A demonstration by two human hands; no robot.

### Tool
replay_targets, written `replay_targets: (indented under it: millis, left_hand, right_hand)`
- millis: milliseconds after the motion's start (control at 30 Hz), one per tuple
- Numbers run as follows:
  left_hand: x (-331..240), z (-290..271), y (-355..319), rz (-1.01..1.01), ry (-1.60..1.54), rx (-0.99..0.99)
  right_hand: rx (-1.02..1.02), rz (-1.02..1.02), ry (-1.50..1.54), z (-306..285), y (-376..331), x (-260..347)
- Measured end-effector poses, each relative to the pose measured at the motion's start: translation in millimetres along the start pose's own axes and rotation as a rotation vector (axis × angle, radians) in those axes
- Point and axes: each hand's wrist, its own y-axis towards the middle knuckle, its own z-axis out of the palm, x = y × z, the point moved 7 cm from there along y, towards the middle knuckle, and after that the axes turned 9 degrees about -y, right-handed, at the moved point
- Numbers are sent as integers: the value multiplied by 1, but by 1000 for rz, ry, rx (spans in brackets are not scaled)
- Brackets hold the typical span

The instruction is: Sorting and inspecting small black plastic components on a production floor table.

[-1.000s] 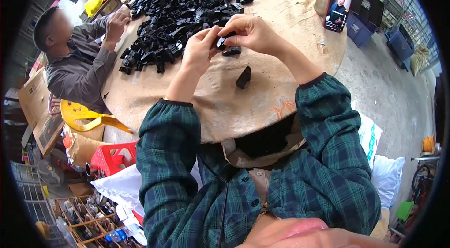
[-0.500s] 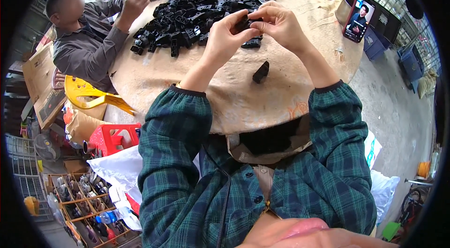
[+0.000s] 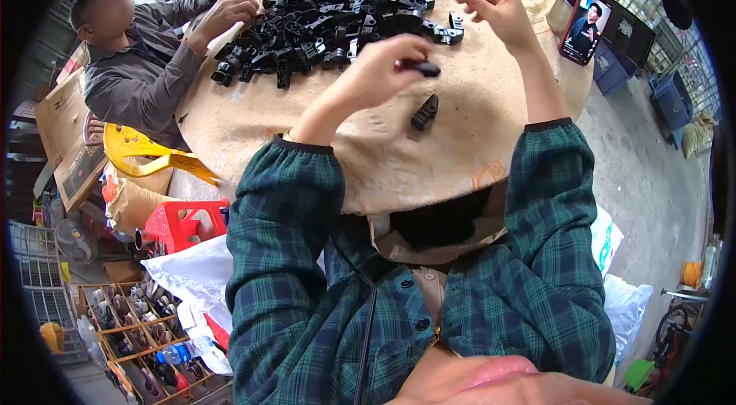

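My left hand is closed around a small black plastic part, whose end sticks out past the fingers above the cloth. Off to the right, my right hand hovers over the table with its fingers curled toward the thumb. Whatever may be between those fingertips is too small to make out. A loose black plastic part lies on the cloth between my forearms. Beyond my hands spreads a large heap of similar black plastic parts.
A beige cloth covers the round table. A phone stands at its right edge beside a round container. At the left, another person handles parts at the heap. A brown open bag sits at my lap.
My hands have parted: the left drew back with a black part, the right moved up and right. The other person's hands lowered toward the heap.
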Motion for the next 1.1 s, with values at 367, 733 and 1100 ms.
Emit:
replay_targets:
  millis: [367, 733, 1100]
  left_hand:
    - [33, -7, 14, -16, 494, -199]
    - [54, -21, 12, -359, -303, -453]
    - [39, -13, 11, -187, -630, -452]
  right_hand:
    - [289, -109, -893, 48, -14, -5]
    - [124, -83, -131, 52, -15, 8]
    - [127, 118, 229, 61, -17, 10]
